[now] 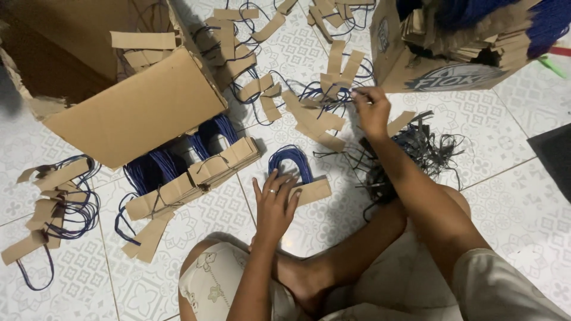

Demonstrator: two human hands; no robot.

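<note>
Floor: pale patterned tiles (523, 119), seen from the head camera, strewn with brown card strips and dark blue cord; the person sits on it with legs folded.
Left hand: the left hand (275, 205) lies flat, fingers (279, 185) spread wide, pressing on a small stack of handles (300, 178) just in front of the knees.
Stack of handles: flat brown card strips with loops of dark blue cord arching up from them, the loops bunched close together; the card end sticks out to the right of the hand.
Right hand: the right hand (372, 110) reaches further out, fingers pinched narrow on a loose handle (333, 80) in a scattered pile.
Scattered pile: card strips lying crosswise at all angles, blue cords tangled among them.
Bundled rows: tied bundles (196, 172) of the same handles lie left of the left hand, partly under a cardboard flap (137, 110).
Box: an open cardboard box (440, 53) stands beyond the right hand, filled with more strips and blue cord.
Black strands: a tangle of thin black strands (416, 148) lies beside the right forearm.
</note>
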